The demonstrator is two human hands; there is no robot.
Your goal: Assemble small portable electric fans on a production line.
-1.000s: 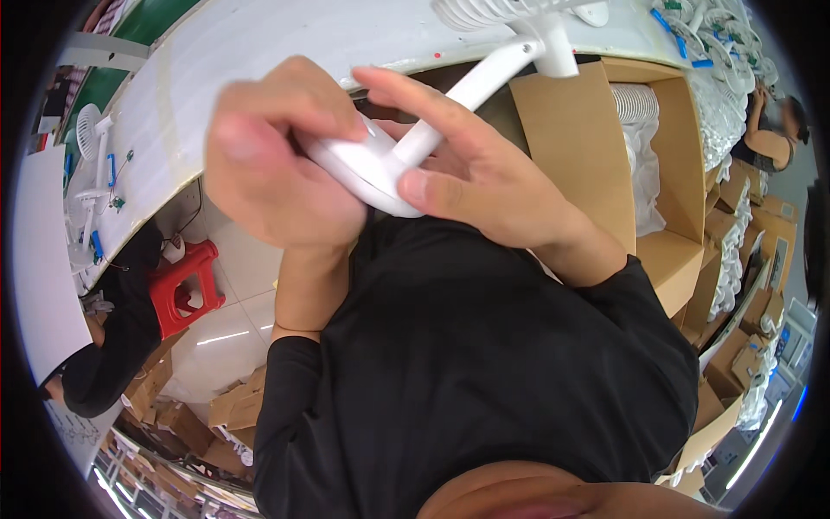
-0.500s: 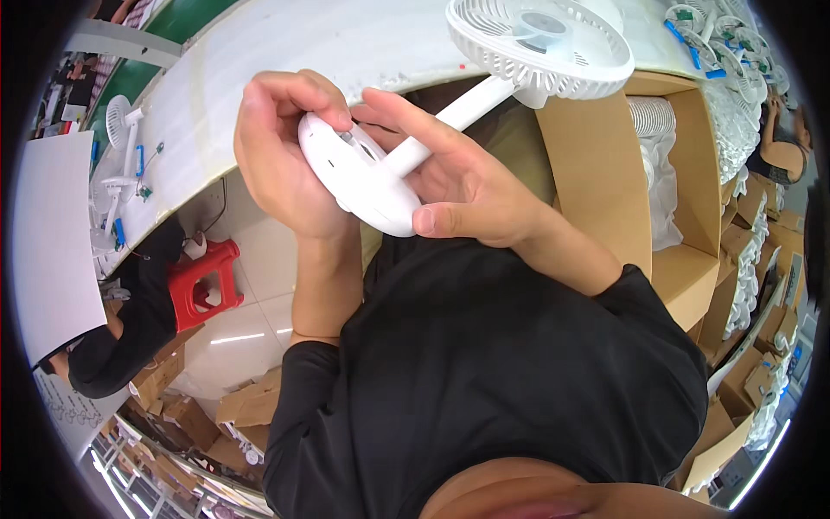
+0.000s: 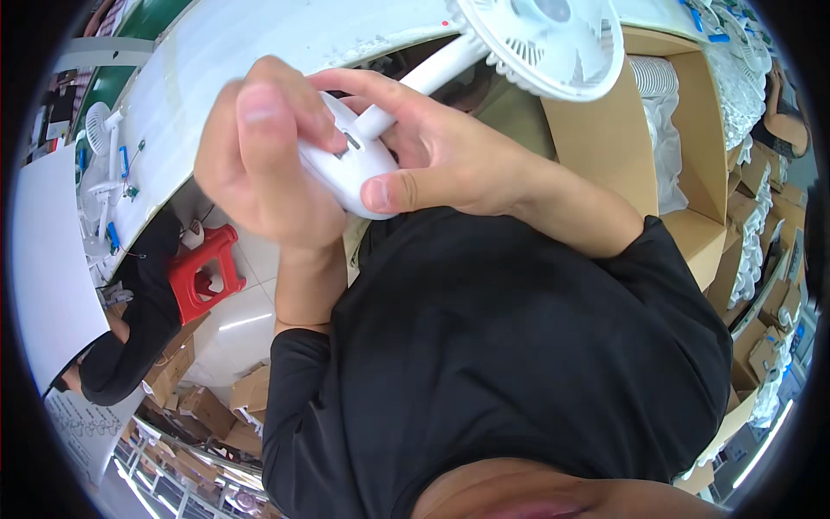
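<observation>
A white desk fan (image 3: 363, 173) is held tilted in front of my chest, its rounded base toward me. The stem (image 3: 445, 69) runs up to the right to the round caged head (image 3: 545, 48). My right hand (image 3: 450, 156) grips the base, thumb on the near edge and fingers around the far side by the stem. My left hand (image 3: 268, 164) is curled at the base's left side. One of its fingertips presses by a small grey part (image 3: 344, 151) beside a dark slot. Part of the base is hidden behind the left fingers.
Past the fan runs a white worktable (image 3: 285, 43). More white fans (image 3: 104, 134) stand at its left end. An open cardboard box (image 3: 605, 147) with wrapped white parts is on my right. A red stool (image 3: 207, 272) and another person's dark sleeve (image 3: 143, 337) are at left.
The fan has shifted slightly and its base has turned, showing more of the slotted face. My left fingers have moved over that face, onto the small grey part.
</observation>
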